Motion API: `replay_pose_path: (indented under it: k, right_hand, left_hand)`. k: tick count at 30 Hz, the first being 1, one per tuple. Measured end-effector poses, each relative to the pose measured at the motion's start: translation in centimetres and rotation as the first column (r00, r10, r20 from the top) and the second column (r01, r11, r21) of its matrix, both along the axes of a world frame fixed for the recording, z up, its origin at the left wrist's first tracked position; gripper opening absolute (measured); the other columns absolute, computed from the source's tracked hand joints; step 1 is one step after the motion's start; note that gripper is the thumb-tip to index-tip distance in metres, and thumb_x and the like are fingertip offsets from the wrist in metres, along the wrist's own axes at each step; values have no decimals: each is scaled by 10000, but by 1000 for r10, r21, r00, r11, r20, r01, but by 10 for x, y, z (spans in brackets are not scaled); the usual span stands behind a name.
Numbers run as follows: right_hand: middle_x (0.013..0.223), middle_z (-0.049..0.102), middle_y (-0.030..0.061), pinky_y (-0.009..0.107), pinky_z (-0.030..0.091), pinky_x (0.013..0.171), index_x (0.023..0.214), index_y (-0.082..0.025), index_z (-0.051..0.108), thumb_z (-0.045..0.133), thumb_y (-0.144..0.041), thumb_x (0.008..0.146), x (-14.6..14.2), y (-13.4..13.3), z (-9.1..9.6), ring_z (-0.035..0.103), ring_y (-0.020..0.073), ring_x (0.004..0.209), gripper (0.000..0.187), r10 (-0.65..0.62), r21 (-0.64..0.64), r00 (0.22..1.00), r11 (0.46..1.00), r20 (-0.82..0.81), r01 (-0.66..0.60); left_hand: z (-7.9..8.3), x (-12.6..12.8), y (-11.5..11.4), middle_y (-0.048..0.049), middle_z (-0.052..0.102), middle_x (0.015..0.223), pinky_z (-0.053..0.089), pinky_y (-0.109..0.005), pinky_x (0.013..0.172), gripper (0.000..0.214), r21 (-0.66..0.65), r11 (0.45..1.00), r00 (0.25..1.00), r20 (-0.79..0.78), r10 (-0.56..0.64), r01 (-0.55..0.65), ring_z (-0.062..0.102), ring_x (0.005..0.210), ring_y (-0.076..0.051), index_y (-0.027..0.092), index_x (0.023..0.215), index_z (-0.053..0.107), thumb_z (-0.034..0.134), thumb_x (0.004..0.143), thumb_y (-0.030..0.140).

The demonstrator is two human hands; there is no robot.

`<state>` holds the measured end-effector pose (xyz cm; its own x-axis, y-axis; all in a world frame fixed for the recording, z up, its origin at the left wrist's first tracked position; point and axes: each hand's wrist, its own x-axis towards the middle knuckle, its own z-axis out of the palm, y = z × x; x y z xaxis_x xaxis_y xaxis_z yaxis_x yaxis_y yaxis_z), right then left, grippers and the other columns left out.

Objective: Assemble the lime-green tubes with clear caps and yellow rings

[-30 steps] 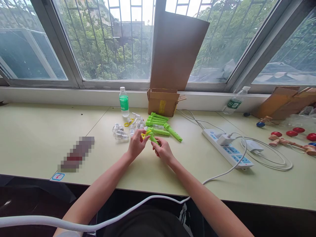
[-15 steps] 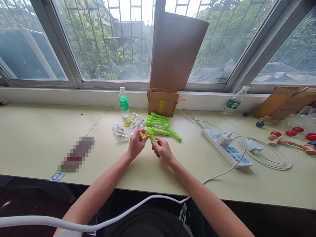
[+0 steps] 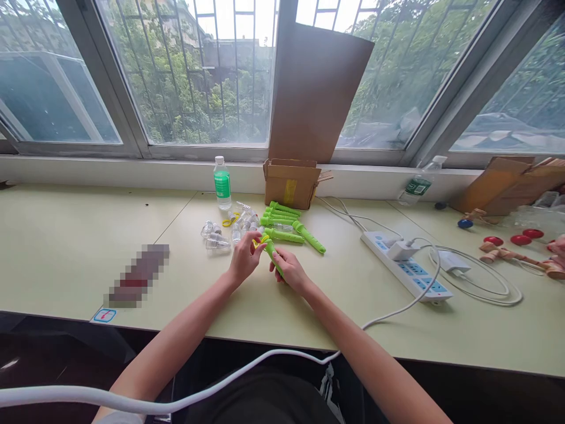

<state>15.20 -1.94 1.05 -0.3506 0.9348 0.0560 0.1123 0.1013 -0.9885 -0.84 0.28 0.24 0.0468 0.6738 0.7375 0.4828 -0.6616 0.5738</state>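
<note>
My right hand point(image 3: 290, 271) is wrapped round a green threaded plastic handle point(image 3: 272, 254), its threaded end pointing up and to the left. At that end my left hand point(image 3: 243, 258) pinches a small yellow ring point(image 3: 264, 239), which sits at the handle's neck; whether it is fully around the thread I cannot tell. Just beyond my hands lie several more green handles point(image 3: 309, 238). Left of these is a loose pile of clear plastic bulb-like parts point(image 3: 218, 242), with another yellow ring piece point(image 3: 226, 223) among them.
Behind the pile stand a water bottle point(image 3: 222, 185) and a small cardboard box point(image 3: 289, 185). A white power strip point(image 3: 408, 268) with cables lies to the right. Wooden toys with red balls point(image 3: 521, 239) are at far right, where another person's fingers seem to show at the edge.
My right hand has shifted slightly along the green handle, and more of the handle shows. The left hand stays at the ring. A pinkish shape, apparently fingers, has appeared at the far right edge.
</note>
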Motion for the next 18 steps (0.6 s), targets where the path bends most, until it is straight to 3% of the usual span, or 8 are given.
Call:
replay_pose_path:
  k: [11,18]
  right_hand:
    - [576,491,-47,202,272,324,735,-198,428,462,-483,840,-2,-2,4,396,65,361,305,-15,17,996,1000,-90,17]
    - [566,487,-50,204,269,324,751,-199,445,469,-483,835,-1,-3,5,373,65,362,297,-3,1,996,1000,-92,4]
  left_hand:
    - [1,3,-2,-15,615,863,414,-187,481,192,7,998,998,10,65,-65,455,458,-33,186,961,511,594,829,299]
    - [3,3,-1,4,613,780,398,-182,450,195,-5,1000,999,46,17,-16,442,434,-36,186,953,527,605,822,308]
